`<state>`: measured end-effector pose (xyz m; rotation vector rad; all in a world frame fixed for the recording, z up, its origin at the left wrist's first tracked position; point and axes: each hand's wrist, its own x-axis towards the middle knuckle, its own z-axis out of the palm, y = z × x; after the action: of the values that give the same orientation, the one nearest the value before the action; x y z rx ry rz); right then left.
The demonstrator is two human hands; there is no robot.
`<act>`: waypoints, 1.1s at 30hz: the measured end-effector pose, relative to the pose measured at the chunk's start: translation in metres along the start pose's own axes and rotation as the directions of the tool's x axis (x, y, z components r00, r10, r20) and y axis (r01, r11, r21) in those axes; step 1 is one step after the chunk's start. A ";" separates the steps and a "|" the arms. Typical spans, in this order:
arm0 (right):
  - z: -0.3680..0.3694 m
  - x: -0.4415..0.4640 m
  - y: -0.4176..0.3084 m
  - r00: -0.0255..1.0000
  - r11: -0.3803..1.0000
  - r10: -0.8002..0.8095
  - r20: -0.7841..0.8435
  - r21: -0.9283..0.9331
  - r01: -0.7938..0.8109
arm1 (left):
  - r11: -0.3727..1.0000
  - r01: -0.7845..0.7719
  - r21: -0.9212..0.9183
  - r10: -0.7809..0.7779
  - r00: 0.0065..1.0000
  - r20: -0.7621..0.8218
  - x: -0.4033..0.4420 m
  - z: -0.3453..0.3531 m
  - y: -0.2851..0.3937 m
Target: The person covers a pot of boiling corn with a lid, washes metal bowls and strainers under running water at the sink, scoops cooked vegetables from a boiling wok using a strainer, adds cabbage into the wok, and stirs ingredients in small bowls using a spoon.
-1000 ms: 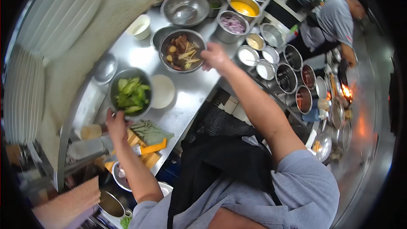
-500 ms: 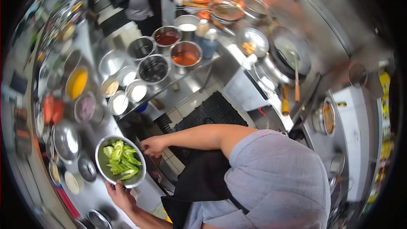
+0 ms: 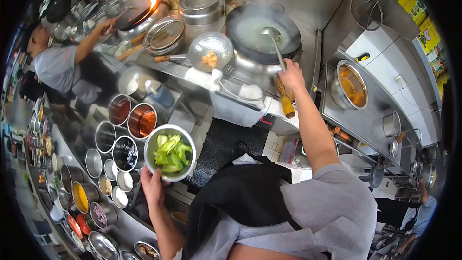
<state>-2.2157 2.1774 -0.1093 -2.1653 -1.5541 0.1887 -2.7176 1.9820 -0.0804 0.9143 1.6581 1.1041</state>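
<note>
My left hand [image 3: 152, 188] grips the rim of a round steel bowl [image 3: 148, 147], its thumb at the near edge. Chopped green leafy vegetable [image 3: 172, 155] fills the bowl, which is held above the floor, between the counter and the stove. My right hand [image 3: 291, 76] is closed around the handle of a ladle [image 3: 272, 36]. The ladle's head rests in a large dark wok [image 3: 243, 17] of pale, steaming liquid. Just below my right hand lies a bamboo brush [image 3: 285, 100] with a yellow handle.
A perforated strainer [image 3: 217, 48] with fried pieces sits left of the wok. Steel pots of sauces [image 3: 142, 120] and several ingredient bowls line the left counter. A co-worker [image 3: 60, 67] handles a flaming wok at the far left. Another person [image 3: 416, 214] stands at the far right.
The view has swung right toward the stove. My right hand has gone from beside the left counter to the ladle and taken hold of it. The bowl has come away from the counter in my left hand.
</note>
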 end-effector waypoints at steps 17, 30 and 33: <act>-0.004 -0.054 0.120 0.867 0.464 0.458 0.196 0.779 -0.422 | 0.985 0.012 -0.171 0.018 0.985 0.172 0.188 0.183 0.034; 0.102 -0.174 0.171 0.622 0.674 0.735 0.269 -0.191 -0.713 | 0.999 -0.050 -0.017 0.053 0.930 0.365 0.251 0.183 0.021; 0.080 -0.117 0.243 0.619 0.944 0.284 0.732 -0.328 -0.045 | 0.981 -0.185 -0.063 0.195 0.886 0.422 0.285 0.189 0.001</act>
<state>-2.0775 2.0311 -0.3065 -2.6354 -1.8779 1.1825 -2.6253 2.2908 -0.1945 1.2279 1.2123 0.9603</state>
